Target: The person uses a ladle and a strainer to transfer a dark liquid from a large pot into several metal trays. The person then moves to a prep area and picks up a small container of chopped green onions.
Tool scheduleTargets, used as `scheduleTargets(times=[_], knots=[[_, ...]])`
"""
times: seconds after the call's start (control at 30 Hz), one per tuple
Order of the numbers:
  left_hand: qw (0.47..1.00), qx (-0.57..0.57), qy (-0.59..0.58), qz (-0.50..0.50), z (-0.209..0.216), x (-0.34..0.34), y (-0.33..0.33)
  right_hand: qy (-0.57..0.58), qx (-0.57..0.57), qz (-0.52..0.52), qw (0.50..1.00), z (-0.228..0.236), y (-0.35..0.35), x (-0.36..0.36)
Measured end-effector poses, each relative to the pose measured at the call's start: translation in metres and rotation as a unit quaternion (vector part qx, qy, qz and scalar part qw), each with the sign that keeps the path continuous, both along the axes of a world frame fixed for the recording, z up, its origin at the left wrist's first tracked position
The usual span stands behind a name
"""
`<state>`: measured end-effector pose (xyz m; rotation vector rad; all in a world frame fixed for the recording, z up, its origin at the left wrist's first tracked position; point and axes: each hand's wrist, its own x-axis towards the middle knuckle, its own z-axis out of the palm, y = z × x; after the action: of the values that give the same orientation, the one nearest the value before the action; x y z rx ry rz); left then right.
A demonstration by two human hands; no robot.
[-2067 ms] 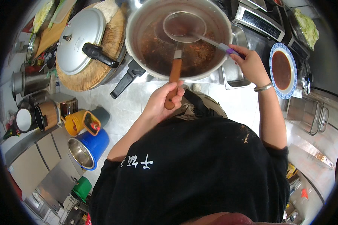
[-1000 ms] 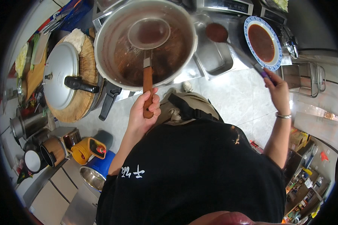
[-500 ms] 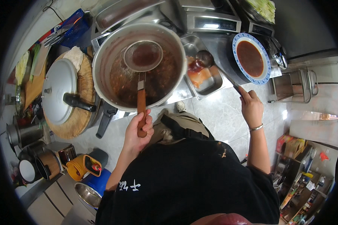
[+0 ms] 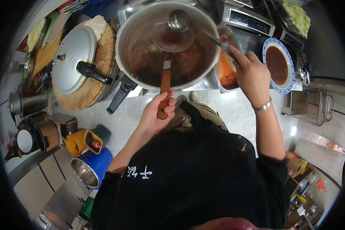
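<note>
My left hand [image 4: 158,110] grips the wooden handle of a round fine-mesh strainer [image 4: 168,41], whose mesh sits over dark liquid inside a large metal pot [image 4: 123,46]. My right hand [image 4: 253,78] is wrapped round the handle of a metal ladle [image 4: 179,21]. The ladle's bowl hangs over the far part of the strainer; what it contains I cannot make out. Right of the pot, a rectangular metal pan [image 4: 234,87] holds reddish-brown sauce, partly hidden behind my right hand. Further right stands a blue-and-white rimmed bowl [image 4: 289,85] of brown sauce.
A pressure cooker lid [image 4: 73,61] lies on a round wooden board [image 4: 61,100] to the left, and a black pot handle [image 4: 120,96] juts out nearby. An induction cooker [image 4: 249,20] stands far right. Cut cabbage [image 4: 298,19] fills a container beyond. A blue bucket [image 4: 103,165] is at lower left.
My right hand has swung the ladle from above the rectangular pan leftward to over the strainer. The view has shifted, and my left hand still holds the strainer in the pot.
</note>
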<state>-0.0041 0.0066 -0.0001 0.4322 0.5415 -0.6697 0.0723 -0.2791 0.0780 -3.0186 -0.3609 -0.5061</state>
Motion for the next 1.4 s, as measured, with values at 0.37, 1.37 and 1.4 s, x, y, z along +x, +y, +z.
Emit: scheduleTargets(times=[0.37, 1.37, 1.4], knots=[[1.000, -0.016, 0.023, 0.013, -0.006, 0.002, -0.001, 0.116, -0.037, 0.032, 0.992, -0.025, 0.010, 0.042], [1.000, -0.005, 0.015, -0.006, -0.008, 0.005, 0.001, 0.225, 0.359, -0.099, 0.900, 0.063, -0.087, -0.053], [1.000, -0.006, 0.020, -0.003, -0.008, 0.005, 0.001, 0.226, 0.364, -0.114, 0.897, 0.068, -0.094, -0.060]])
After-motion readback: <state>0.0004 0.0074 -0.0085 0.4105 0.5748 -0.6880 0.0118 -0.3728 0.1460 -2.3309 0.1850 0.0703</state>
